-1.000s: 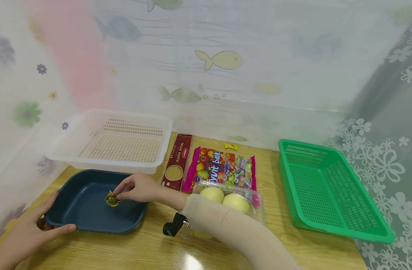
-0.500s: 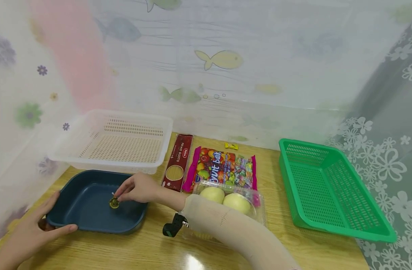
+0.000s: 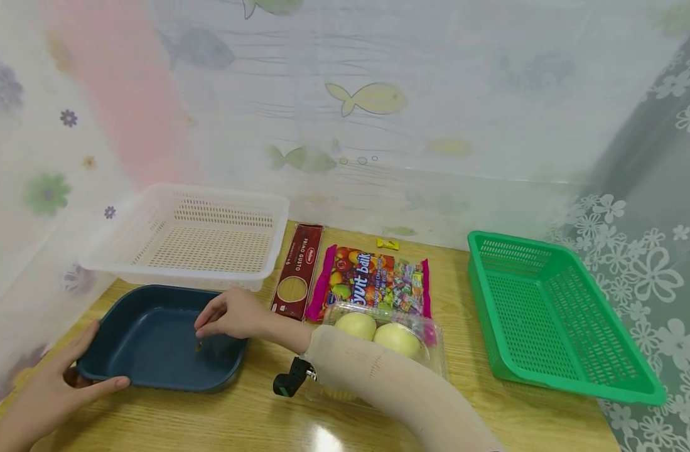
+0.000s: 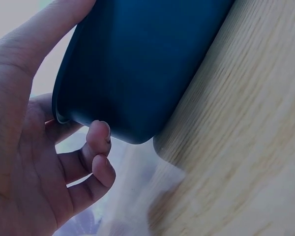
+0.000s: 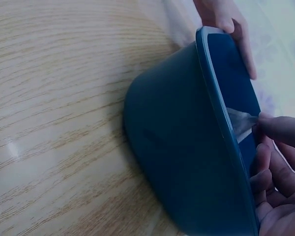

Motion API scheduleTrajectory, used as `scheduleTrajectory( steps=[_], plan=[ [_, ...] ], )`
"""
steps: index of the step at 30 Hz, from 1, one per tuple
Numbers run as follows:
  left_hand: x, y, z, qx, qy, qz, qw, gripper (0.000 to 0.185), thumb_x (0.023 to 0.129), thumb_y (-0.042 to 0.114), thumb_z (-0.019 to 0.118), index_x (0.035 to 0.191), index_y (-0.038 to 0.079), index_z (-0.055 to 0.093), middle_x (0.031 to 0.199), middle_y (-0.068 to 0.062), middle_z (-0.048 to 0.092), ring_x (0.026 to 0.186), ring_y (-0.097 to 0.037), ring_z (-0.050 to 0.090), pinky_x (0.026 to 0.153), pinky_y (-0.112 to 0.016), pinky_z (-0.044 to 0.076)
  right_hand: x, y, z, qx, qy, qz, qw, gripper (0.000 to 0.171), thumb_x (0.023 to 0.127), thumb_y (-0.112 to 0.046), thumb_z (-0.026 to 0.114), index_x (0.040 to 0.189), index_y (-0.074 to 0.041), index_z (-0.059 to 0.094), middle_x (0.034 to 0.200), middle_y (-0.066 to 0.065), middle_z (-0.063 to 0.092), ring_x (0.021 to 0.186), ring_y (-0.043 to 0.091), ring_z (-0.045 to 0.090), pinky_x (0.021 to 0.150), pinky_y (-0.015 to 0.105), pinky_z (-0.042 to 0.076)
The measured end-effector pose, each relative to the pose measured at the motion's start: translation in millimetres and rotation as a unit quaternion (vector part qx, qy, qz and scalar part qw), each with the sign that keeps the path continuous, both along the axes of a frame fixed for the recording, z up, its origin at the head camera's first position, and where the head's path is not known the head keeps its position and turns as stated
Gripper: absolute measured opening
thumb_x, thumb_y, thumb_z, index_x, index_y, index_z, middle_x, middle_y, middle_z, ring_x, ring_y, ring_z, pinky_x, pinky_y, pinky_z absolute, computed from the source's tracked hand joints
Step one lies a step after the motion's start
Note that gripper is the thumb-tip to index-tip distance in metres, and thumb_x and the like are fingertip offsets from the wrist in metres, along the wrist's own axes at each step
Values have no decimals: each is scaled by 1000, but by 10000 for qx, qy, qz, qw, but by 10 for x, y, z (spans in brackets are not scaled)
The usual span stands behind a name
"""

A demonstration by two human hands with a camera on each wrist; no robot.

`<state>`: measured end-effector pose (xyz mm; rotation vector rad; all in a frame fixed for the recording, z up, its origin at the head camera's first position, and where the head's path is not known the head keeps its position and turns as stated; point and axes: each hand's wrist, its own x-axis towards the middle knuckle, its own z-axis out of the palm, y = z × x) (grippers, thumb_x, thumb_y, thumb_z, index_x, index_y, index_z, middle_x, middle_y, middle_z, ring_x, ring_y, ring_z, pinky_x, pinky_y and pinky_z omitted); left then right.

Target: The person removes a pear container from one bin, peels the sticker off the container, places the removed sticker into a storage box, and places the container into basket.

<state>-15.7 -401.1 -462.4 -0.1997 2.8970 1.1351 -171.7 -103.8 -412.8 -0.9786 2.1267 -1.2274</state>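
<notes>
Head view: dark blue, deep, round-cornered tray [image 3: 147, 345]; left hand [image 3: 56, 383] grips its corner, right hand [image 3: 228, 314] pinches a thin clear film [image 5: 241, 123] inside.

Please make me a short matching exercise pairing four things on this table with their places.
1. blue tray
2. green basket
3. white basket
4. candy bag

a. far right
b. behind the blue tray
c. held at its left end by the left hand
d. between the pasta box and the green basket

Pairs: 1-c, 2-a, 3-b, 4-d
</notes>
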Motion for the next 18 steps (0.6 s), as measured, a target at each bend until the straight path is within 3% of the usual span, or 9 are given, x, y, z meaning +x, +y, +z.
scheduleTrajectory(
  steps=[5,10,14,18],
  plan=[
    [-27,13,58,-189,-167,-25,9997,116,97,37,81,168,23,-10,165,-42,18,64,-11,52,56,-26,45,-14,13,7,-47,-107,3,9999,14,95,-10,81,107,-4,82,93,1,81,76,-6,65,71,13,54],
    [-49,17,76,-305,-208,-46,9993,117,96,40,81,169,22,-9,144,-34,45,64,-11,52,55,-26,44,-24,36,34,-60,-160,2,9999,17,95,-9,81,111,-2,81,95,3,81,76,-5,67,70,13,54],
    [-54,19,74,-399,-242,-12,9989,118,96,42,81,169,21,-9,141,-34,46,65,-11,52,57,-25,44,-18,49,66,0,-123,-38,9999,19,93,-8,82,111,-2,81,89,-1,78,75,-4,65,67,14,52],
    [-63,17,82,-553,-365,-33,9978,120,96,46,80,169,19,-11,154,-45,30,67,-10,54,59,-24,44,-16,62,70,-47,-143,-68,9999,19,92,-7,83,111,-1,81,83,-5,74,74,-4,64,66,14,51]
  ],
)
